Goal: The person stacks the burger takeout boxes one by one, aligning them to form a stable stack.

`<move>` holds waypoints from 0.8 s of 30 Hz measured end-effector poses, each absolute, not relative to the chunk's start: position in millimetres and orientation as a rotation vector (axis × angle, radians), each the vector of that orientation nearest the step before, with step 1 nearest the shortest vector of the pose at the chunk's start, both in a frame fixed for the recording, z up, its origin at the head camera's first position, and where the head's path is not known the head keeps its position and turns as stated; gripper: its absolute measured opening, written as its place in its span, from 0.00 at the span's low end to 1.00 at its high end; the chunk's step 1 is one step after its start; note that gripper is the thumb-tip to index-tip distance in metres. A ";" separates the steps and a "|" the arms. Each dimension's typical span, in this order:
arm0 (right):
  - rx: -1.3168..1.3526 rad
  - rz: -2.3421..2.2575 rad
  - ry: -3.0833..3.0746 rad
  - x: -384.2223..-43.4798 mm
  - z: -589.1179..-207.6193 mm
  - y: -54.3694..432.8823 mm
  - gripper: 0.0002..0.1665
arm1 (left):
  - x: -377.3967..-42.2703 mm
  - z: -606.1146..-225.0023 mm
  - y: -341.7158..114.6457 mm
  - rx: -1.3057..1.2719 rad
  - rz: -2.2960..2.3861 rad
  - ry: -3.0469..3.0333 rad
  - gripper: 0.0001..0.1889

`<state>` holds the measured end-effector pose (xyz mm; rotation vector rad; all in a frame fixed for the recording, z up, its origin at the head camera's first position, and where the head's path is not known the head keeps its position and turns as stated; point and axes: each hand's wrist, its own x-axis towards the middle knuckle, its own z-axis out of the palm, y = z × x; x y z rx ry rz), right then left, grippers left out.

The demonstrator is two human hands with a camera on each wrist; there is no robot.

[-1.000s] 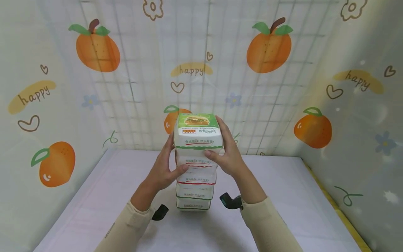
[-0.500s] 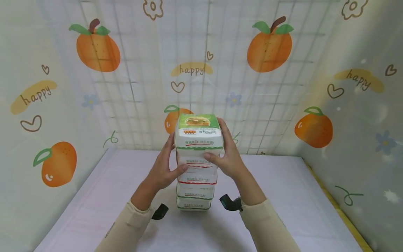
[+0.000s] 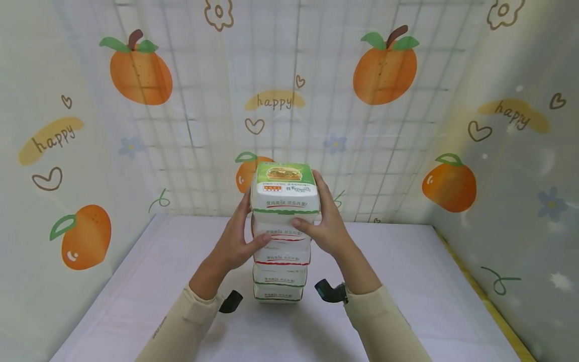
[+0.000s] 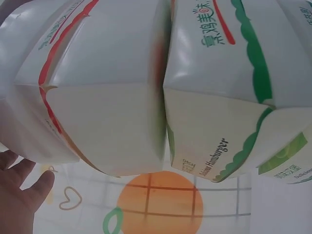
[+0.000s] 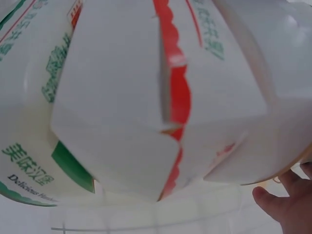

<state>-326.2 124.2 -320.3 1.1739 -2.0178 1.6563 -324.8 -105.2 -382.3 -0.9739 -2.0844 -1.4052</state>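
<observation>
Several white burger boxes stand in one upright column on the table. The top burger box [image 3: 285,201] has a green lid with a burger picture; lower boxes [image 3: 279,275] carry red or green wavy trim. My left hand [image 3: 232,244] holds the upper part of the column from the left, its thumb lying across the front. From the right, my right hand [image 3: 332,229] grips just under the top box, thumb at the front and fingers along the far side. Both wrist views show box sides [image 4: 107,126] close up, with fingertips [image 5: 290,202] at the lower corner in the right one.
The white table [image 3: 384,271] has a yellow strip [image 3: 484,296] along its right edge. A curtain [image 3: 199,166] printed with oranges hangs at the back and both sides, over a wire grid. Black wrist cameras [image 3: 330,291] jut inward from both sleeves, near the column's base.
</observation>
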 end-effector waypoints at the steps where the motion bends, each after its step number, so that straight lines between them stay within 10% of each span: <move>1: 1.170 1.651 -2.023 -326.4 -320.4 124.1 0.58 | -325.8 -383.6 -105.5 -0.973 -1.405 -2.084 0.50; 24: 1.200 1.791 -1.995 -331.2 -324.8 123.5 0.61 | -305.3 -366.3 -102.6 -0.995 -1.403 -2.050 0.48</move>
